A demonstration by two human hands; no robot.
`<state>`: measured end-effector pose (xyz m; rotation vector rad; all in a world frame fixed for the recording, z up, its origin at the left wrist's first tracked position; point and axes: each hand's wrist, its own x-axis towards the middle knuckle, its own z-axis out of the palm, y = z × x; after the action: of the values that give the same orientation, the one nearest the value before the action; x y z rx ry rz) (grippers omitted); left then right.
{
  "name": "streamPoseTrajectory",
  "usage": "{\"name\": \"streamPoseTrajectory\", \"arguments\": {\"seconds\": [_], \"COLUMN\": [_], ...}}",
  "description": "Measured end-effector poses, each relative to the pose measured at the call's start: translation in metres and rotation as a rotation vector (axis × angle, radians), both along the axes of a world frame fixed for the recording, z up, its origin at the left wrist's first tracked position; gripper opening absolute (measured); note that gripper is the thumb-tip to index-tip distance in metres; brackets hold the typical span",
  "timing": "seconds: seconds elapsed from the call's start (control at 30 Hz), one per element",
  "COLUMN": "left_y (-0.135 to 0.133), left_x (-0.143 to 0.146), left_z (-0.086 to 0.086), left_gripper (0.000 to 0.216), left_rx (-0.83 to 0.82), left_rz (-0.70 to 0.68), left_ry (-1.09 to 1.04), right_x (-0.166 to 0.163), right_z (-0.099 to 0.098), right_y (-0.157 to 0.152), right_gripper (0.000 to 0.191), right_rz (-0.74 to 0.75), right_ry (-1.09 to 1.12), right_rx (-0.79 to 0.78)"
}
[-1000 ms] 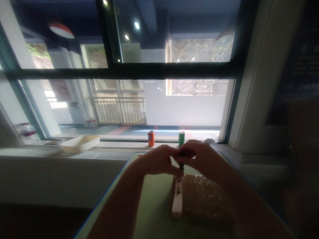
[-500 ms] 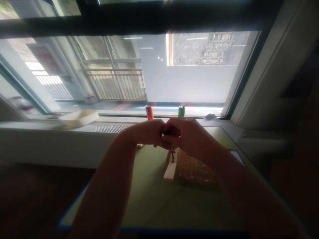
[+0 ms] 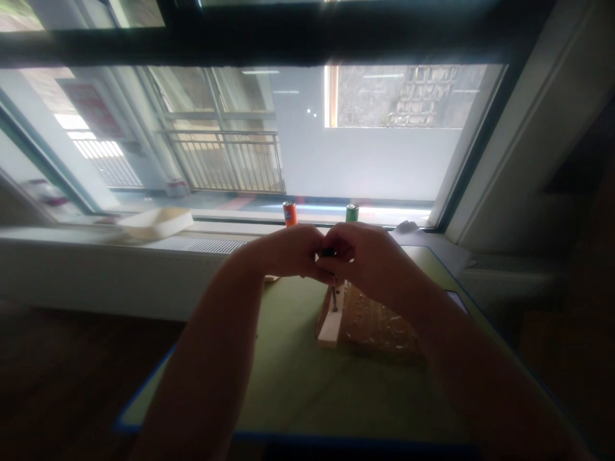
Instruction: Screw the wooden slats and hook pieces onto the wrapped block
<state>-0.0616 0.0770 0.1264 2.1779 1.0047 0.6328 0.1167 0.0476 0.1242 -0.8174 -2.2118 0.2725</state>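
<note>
My left hand (image 3: 300,253) and my right hand (image 3: 362,253) meet above the table, their fingers closed around the dark handle of what looks like a screwdriver (image 3: 335,299). Its thin metal shaft points down, and the tip meets a pale wooden strip (image 3: 329,333). Dark holes show in the strip near the shaft. Beside the strip, to the right, lies a brown slab (image 3: 372,323) with a shiny, bumpy surface, partly covered by my right forearm. Fingers hide most of the handle.
The green tabletop (image 3: 288,384) has a blue edge. An orange can (image 3: 289,214) and a green can (image 3: 352,213) stand beyond my hands, near the window. A cream tray (image 3: 161,224) sits on the sill at left. A phone-like object (image 3: 456,301) lies at right.
The view has shifted slightly. Both hands keep their grip, the right hand's fingers a little changed around the handle, and the shaft looks more upright over the strip.
</note>
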Motion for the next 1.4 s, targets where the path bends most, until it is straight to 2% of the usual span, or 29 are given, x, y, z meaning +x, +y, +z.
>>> {"name": "streamPoseTrajectory", "arguments": {"seconds": [0.1,0.27,0.5,0.73,0.9,1.0,1.17,1.3,1.4], "left_y": [0.000,0.004,0.007,0.015,0.021,0.017,-0.002,-0.019,-0.026], "left_x": [0.001,-0.001,-0.003,-0.003,-0.001,0.000,-0.003,0.002,0.009], "left_z": [-0.001,-0.002,-0.003,-0.007,-0.012,-0.017,-0.042,-0.068,-0.079], "left_gripper": [0.009,0.019,0.025,0.029,0.024,0.022,0.022,0.032,0.037], "left_rx": [0.065,0.094,0.105,0.048,0.045,0.052,0.027,0.054,0.093], "left_rz": [-0.011,-0.123,-0.144,-0.181,-0.227,-0.200,-0.053,0.054,0.113], "left_ry": [0.042,0.272,0.331,0.200,0.146,0.108,-0.107,-0.392,-0.517], "right_x": [0.000,0.000,0.000,0.004,0.006,0.009,0.016,0.020,0.021], "right_z": [0.000,-0.001,-0.001,-0.006,-0.005,-0.002,0.002,0.005,0.008], "right_y": [0.000,-0.001,0.001,0.010,0.009,0.005,-0.002,-0.004,-0.004], "right_gripper": [0.012,0.014,0.014,0.019,0.024,0.021,0.018,0.020,0.019], "right_rz": [-0.007,-0.013,-0.017,-0.103,-0.194,-0.169,-0.065,-0.151,-0.203], "right_ry": [-0.011,-0.055,-0.062,-0.051,-0.098,-0.124,-0.216,-0.248,-0.281], "right_rx": [-0.007,-0.015,-0.051,-0.098,-0.053,-0.025,-0.056,-0.038,-0.040]}}
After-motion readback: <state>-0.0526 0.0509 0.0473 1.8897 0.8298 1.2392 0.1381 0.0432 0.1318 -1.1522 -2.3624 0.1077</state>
